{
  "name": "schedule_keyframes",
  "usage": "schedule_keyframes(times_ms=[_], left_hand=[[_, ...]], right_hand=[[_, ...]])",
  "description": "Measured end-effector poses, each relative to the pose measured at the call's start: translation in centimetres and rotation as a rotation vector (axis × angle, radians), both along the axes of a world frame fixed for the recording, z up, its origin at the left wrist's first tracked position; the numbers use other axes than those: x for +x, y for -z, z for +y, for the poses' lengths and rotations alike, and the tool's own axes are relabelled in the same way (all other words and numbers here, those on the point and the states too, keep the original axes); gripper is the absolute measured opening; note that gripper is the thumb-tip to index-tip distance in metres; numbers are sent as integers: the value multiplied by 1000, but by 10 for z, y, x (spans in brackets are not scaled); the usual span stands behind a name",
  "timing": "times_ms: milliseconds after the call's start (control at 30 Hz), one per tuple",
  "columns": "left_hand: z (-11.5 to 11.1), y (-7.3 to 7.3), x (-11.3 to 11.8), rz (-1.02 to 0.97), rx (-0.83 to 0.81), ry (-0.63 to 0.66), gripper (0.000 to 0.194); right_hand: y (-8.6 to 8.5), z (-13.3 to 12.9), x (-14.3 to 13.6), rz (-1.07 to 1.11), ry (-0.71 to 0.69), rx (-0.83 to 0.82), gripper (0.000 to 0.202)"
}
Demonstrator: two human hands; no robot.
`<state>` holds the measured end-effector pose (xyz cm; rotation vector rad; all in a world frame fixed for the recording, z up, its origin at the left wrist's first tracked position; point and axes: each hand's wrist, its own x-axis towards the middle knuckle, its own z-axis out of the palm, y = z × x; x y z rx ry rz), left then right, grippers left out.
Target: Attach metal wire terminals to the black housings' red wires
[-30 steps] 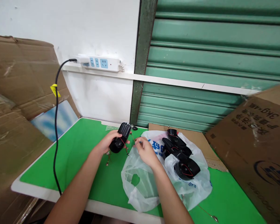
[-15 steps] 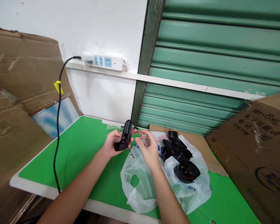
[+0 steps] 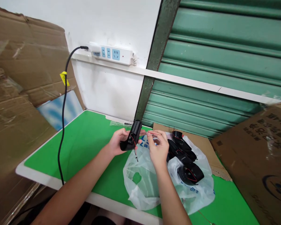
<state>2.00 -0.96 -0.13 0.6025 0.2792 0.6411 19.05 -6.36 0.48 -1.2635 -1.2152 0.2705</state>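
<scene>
My left hand [image 3: 117, 142] is closed around a black plastic housing [image 3: 136, 128], held tilted above the table with its hollow side showing. From the housing hangs a thin red-and-black wire with a small metal end [image 3: 137, 158]. My right hand [image 3: 159, 150] is just right of the housing, thumb and fingertips pinched on a thin red wire [image 3: 155, 133]. Whether that wire joins the housing is too small to tell. Several similar black housings [image 3: 190, 172] with red wires lie on a white plastic bag [image 3: 145, 187] beside my right forearm.
A green-topped table [image 3: 84, 150] with a white edge stands against the wall. A power strip [image 3: 112, 53] carries a black cable [image 3: 63, 118] that hangs down at the left. Cardboard stands at the left [image 3: 25, 78], with a carton [image 3: 255, 162] at the right. Behind is a green shutter [image 3: 213, 59].
My right fingers, looser before, have come together on the red wire beside the housing. The camera view has shifted slightly, while my left hand keeps its hold on the housing.
</scene>
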Motion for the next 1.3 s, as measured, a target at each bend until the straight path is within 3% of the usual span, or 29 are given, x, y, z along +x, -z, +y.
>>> schedule_keyframes(times_ms=[167, 333, 533, 667, 1300], left_hand=[[1, 7, 8, 236, 64, -196, 45], [3, 13, 13, 459, 139, -260, 43], [5, 18, 15, 561, 505, -359, 41], [7, 23, 17, 600, 611, -375, 40], [8, 21, 18, 570, 557, -377, 41]], right_hand=[[3, 3, 4, 25, -46, -22, 21], [5, 3, 4, -130, -126, -92, 19], [7, 0, 0, -262, -177, -63, 16], [9, 0, 1, -313, -172, -60, 17], [13, 3, -1, -301, -142, -41, 15]])
